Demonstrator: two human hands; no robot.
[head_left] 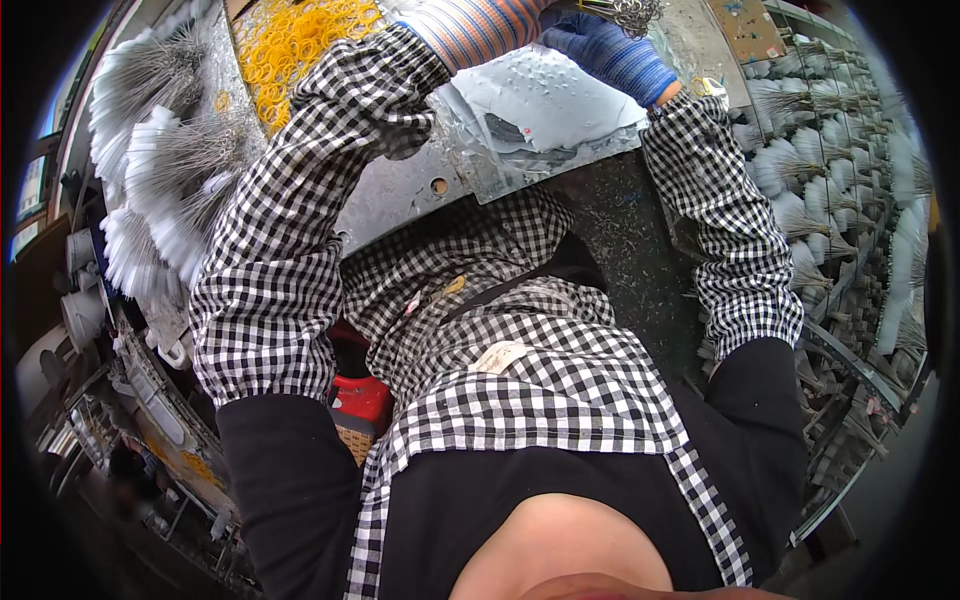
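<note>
At the top edge, my left hand [478,32] wears a pink-and-blue striped glove and reaches toward my right hand; the frame cuts off its fingers, so its grip is hidden. Close beside it is my right hand [612,58] in a blue striped glove, its fingers curled around a bundle of wire-handled brushes. Only the brushes' looped wire ends [628,14] show, sticking out above that glove. Beneath both hands lies a pale, worn sheet [545,98] on the metal worktable [395,190].
Yellow rubber bands [285,55] are heaped at the table's far left. Bundles of white-bristled wire brushes [165,150] fan out along the left side. Many more brushes [800,170] are stacked on the right. A red container [362,400] stands low by my left side.
</note>
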